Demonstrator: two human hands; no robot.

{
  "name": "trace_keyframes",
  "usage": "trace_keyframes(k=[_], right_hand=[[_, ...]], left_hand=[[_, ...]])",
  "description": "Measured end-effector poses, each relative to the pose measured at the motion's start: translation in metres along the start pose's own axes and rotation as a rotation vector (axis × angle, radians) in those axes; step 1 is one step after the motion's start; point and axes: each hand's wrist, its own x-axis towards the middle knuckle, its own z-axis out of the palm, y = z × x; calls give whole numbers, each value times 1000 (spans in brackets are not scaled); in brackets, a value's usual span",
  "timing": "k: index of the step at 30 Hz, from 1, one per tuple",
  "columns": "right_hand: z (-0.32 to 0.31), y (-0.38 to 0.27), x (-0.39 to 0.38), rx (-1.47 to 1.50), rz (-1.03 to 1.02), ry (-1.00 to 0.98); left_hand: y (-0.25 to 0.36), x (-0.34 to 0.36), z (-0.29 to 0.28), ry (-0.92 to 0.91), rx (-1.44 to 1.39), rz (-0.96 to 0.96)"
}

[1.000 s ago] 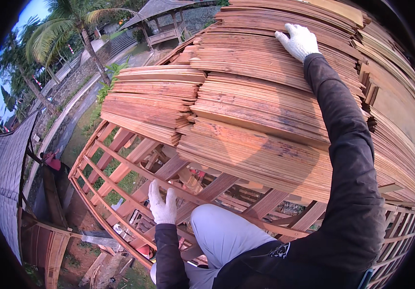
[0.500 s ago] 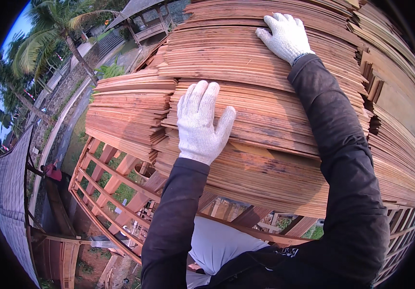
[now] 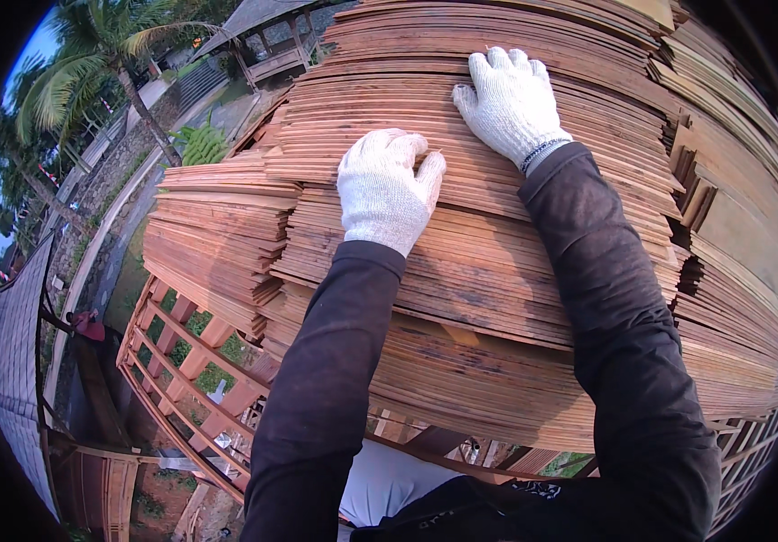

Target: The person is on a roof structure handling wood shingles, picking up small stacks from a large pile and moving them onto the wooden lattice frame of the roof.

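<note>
1. On top of the shingled roof, your left hand (image 3: 383, 188) rests on the layered wooden shingles (image 3: 461, 271). It wears a white knitted glove. Its fingers (image 3: 407, 144) are curled downward and drawn close together, with the tips hooked over the edge of one shingle course. You cannot tell whether a single shingle is pinched between them.

2. Your right hand (image 3: 511, 101) lies higher up the slope, just beside and above the left hand. It also wears a white knitted glove. Its palm is flat on the shingles and its fingers are slightly spread; it presses on the surface and encloses nothing.

3. Both of your forearms are in dark long sleeves (image 3: 335, 379) and enter from the lower edge.

4. The shingles are thin reddish-brown wooden strips, laid in overlapping rows. They fill the centre and the right of the view. A separate stepped stack of shingles (image 3: 217, 244) sits to the left of your left hand, touching the main field.

5. Below the shingles, the bare wooden battens (image 3: 195, 357) of the roof frame form an open lattice.

6. Far below on the left, you see a palm tree (image 3: 113, 68), a paved path (image 3: 118, 226) and a neighbouring roofed pavilion (image 3: 271, 36).
</note>
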Motion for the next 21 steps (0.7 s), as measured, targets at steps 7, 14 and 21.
trace_keyframes(k=[7,14,21], right_hand=[[-5,0,1,16,-2,-23],[-9,-3,1,12,-18,2],[-20,-4,0,23,-23,-13]], left_hand=[[16,13,1,-184,278,-11],[17,4,11,-82,353,22],[19,-4,3,-12,67,26]])
